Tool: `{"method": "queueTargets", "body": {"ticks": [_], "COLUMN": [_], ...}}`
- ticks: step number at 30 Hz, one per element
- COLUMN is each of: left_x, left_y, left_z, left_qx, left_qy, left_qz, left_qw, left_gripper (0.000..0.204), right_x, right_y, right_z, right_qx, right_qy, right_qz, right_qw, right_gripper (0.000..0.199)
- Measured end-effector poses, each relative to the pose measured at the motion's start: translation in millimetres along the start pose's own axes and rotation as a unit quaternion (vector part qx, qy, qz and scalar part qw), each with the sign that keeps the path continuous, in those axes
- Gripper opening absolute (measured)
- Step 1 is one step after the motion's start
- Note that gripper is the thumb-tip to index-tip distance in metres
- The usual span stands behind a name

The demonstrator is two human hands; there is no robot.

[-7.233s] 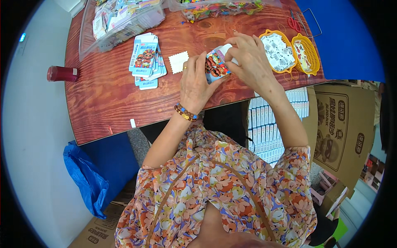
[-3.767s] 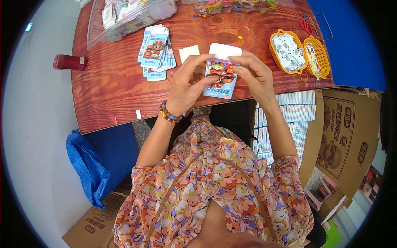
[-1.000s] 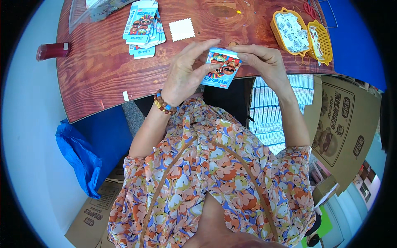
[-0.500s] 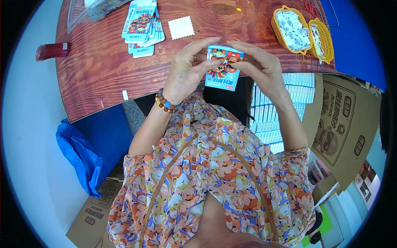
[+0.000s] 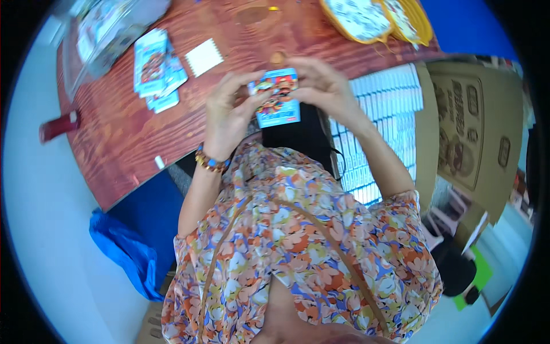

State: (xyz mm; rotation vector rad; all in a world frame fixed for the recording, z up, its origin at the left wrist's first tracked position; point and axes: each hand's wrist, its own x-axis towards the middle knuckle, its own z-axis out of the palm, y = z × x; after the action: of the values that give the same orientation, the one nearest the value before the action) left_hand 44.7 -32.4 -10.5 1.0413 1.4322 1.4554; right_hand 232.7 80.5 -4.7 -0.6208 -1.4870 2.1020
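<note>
Between my two hands is a small light-blue cardboard box (image 5: 279, 117) printed with colourful cartoon figures. It is held just above the table's near edge. My left hand (image 5: 232, 109) grips its left side, thumb across the printed front. My right hand (image 5: 322, 89) holds the right edge between thumb and fingers. To the left on the table lies a loose pile of similar light-blue boxes (image 5: 153, 69), which look flat. A white card with a scalloped edge (image 5: 204, 57) rests between that pile and my hands.
Yellow baskets (image 5: 421, 26) with small white packets stand at the far right of the wooden table (image 5: 109, 166). A clear plastic container (image 5: 117, 28) is far left, near a dark red cylinder (image 5: 59, 126). Rows of packed boxes (image 5: 378, 137) fill an open carton (image 5: 478, 126) at my right.
My view has turned, so the table and its things appear shifted. Both hands still hold the box, now slightly tilted the other way, with the right thumb nearer its edge.
</note>
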Motion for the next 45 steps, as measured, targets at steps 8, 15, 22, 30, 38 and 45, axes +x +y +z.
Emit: {"method": "queueTargets", "body": {"ticks": [8, 15, 22, 30, 38, 45], "left_x": [-3, -10, -13, -27, 31, 60], "left_y": [5, 10, 3, 24, -48, -14], "left_z": [37, 68, 32, -63, -162, -151], "left_qx": [0.155, 0.096, 0.107, 0.209, 0.615, 0.581], "left_qy": [-0.121, -0.169, -0.109, 0.061, 0.278, 0.237], "left_qz": [0.005, -0.096, -0.079, -0.023, 0.082, -0.191], "left_qw": [0.981, 0.976, 0.985, 0.976, 0.734, 0.755], "left_gripper": [0.028, 0.045, 0.042, 0.040, 0.090, 0.107], "right_x": [-54, -136, -252, -215, -317, -274], "right_y": [26, 2, 69, 178, 178, 137], "right_z": [-17, -130, -282, -328, -381, -350], "right_qx": [0.023, -0.216, -0.650, -0.600, -0.526, -0.558], "right_qy": [0.027, 0.241, 0.360, 0.333, 0.346, 0.311], "right_qz": [0.103, 0.150, 0.389, 0.237, 0.270, 0.345], "right_qw": [0.994, 0.934, 0.545, 0.688, 0.729, 0.688], "right_gripper": [0.027, 0.025, 0.035, 0.034, 0.055, 0.054]}}
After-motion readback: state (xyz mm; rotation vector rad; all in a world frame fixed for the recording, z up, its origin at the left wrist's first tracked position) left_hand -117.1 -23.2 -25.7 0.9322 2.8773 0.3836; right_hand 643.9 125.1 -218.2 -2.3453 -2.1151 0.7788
